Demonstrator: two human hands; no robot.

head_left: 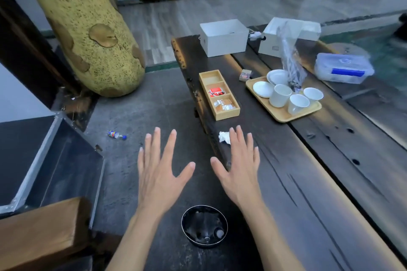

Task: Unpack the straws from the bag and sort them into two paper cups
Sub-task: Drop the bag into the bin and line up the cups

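Observation:
A clear plastic bag (290, 55) of dark straws stands upright on the wooden tray (284, 114) at the far right of the dark table. Three white cups (280, 95) and two white saucers share that tray around the bag's base. My left hand (160, 174) hovers flat over the floor left of the table edge, fingers spread, holding nothing. Over the table's near left edge my right hand (239, 167) is spread the same way and is also empty. Both hands are well short of the tray.
A wooden three-slot box (219, 94) holds red and clear packets. A crumpled white tissue (224, 137) lies by my right fingertips. Two white boxes (223, 37) stand at the far end, a clear lidded container (343, 68) at right. A black bin (204, 225) sits below my wrists.

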